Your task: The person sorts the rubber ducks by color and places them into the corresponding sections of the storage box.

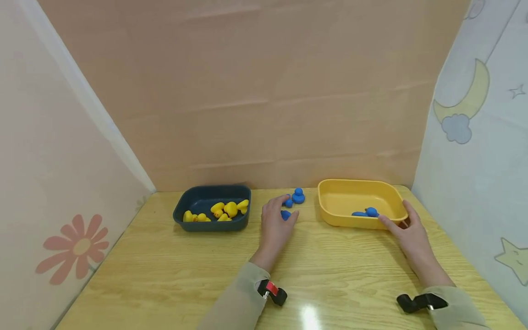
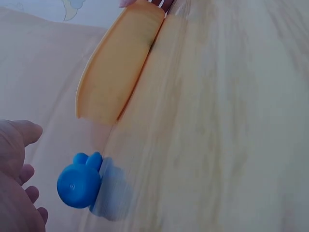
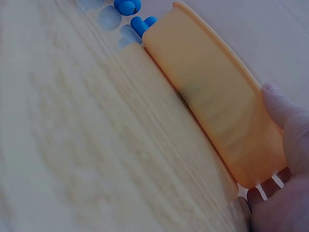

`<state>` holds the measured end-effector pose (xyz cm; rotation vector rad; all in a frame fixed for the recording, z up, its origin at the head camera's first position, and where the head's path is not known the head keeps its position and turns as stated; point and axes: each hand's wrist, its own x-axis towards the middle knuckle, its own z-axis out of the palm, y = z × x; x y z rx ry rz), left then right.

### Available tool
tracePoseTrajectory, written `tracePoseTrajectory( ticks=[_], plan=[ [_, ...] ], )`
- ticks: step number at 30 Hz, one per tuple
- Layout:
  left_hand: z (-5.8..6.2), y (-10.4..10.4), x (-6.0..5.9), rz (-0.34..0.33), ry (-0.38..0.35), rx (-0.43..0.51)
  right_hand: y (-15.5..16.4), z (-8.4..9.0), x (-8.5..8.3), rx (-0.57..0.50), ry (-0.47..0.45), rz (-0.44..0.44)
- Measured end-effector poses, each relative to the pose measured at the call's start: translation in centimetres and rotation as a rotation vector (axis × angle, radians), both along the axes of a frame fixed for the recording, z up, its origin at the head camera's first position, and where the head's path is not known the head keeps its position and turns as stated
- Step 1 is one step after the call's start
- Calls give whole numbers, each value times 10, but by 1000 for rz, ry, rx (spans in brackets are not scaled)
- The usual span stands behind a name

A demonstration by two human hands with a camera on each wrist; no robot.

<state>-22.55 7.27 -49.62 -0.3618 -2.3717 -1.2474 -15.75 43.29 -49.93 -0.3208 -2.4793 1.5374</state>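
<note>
My left hand reaches over the table with thumb and fingers apart, around a small blue toy duck. In the left wrist view, a gap shows between that hand and a blue toy. Just beyond the fingers sit two more blue ducks, one upright and one partly hidden. With its thumb at the rim and fingers around the end, my right hand grips the front right corner of a yellow bin. Inside that bin lie blue ducks, partly hidden by the front wall.
Left of the left hand stands a dark blue bin holding several yellow ducks. Both bins stand on a wood-grain table near its back edge. A brown covering rises behind, with printed sheets at the sides.
</note>
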Motion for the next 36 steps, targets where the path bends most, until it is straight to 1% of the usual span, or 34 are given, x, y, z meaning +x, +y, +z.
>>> tracePoseTrajectory(
  ticks=[4, 10, 15, 17, 22, 26, 36],
  plan=[
    [-5, -6, -3, 13, -21, -9, 1, -1, 1, -18, 4, -1],
    [-16, -11, -6, 21, -100, -22, 1, -2, 0, -20, 5, -5],
    [-20, -13, -6, 15, -182, -18, 1, 0, -1, -21, 2, 0],
    [-21, -13, -7, 17, -195, -25, 2, 0, -1, -24, -1, 3],
    [-23, -14, -8, 21, -200, -42, 3, 0, -2, -28, 0, 5],
    [-23, -14, -8, 13, -217, -46, 2, 0, -1, -37, 9, 12],
    [-25, -15, -9, 6, -206, -57, 2, 0, -1, -32, 12, 20]
  ],
)
